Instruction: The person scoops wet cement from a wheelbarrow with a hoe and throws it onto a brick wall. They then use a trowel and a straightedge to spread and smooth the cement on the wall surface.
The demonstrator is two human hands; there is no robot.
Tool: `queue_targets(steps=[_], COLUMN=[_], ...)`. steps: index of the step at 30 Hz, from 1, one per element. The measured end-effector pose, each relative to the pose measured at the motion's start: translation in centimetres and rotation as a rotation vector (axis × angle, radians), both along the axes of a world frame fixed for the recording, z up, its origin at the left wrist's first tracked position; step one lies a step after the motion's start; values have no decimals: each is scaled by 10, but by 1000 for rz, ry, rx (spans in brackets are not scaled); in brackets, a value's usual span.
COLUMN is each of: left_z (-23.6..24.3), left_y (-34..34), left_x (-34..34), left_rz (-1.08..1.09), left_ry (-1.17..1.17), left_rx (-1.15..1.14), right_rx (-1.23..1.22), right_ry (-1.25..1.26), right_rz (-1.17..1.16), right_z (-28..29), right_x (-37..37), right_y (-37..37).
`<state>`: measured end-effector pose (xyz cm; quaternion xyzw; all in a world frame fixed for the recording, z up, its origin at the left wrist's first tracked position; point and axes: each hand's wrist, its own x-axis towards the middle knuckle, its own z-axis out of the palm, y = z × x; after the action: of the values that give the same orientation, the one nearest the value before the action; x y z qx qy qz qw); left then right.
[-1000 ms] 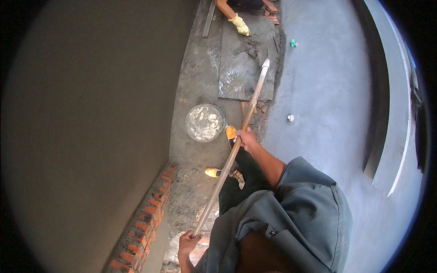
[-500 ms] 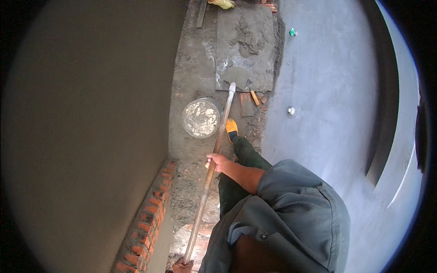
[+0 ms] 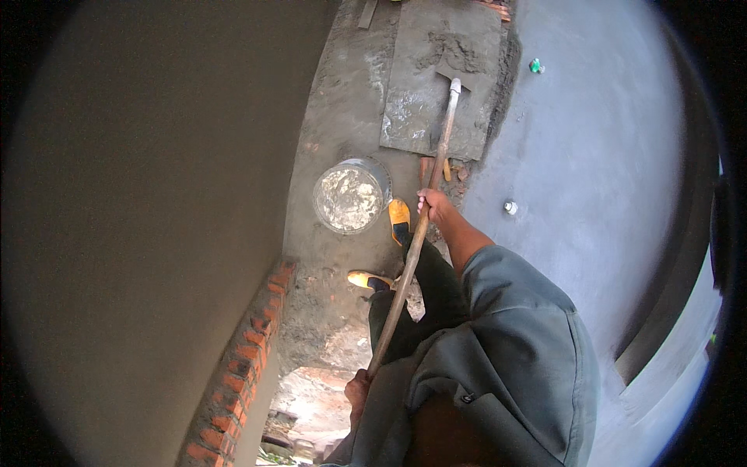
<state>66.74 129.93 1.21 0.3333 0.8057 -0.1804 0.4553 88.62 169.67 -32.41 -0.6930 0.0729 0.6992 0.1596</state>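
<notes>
A long-handled shovel (image 3: 408, 268) runs slantwise in front of me, held in both hands. My right hand (image 3: 434, 204) is closed round the wooden handle partway up. Lower down, my left hand (image 3: 358, 389) is wrapped round the handle's near end. The shovel's blade, largely coated in grey, lies against wet mortar (image 3: 459, 48) on a flat mixing board (image 3: 405, 138). Just below the board, the wooden handle of a small tool (image 3: 447, 171) shows partly behind the shovel shaft.
A clear bucket (image 3: 350, 198) of whitish, cloudy contents stands left of my yellow shoes (image 3: 399, 212). A low brick edge (image 3: 247, 354) runs along the left, beside a dark grey wall (image 3: 156, 194). On the right, a smooth pale wall (image 3: 576, 194) carries a green-capped pipe fitting (image 3: 537, 66) and a white one (image 3: 510, 208).
The shovel has moved forward, its blade now at the mortar pile, and both hands went with it. My second shoe has come into view. Another person's gloved hand at the top has nearly left the picture.
</notes>
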Motion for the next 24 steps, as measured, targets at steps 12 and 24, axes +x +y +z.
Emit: queue_targets(steps=[12, 24], left_z=[50, 40], left_y=[-81, -193], left_x=[-21, 1], left_rz=[100, 59], left_ry=[141, 437], left_rx=[-196, 118], right_rx=[-36, -23], right_ry=[110, 424], right_rz=[10, -105], right_z=[78, 129], right_x=[-24, -40], right_y=[-93, -128])
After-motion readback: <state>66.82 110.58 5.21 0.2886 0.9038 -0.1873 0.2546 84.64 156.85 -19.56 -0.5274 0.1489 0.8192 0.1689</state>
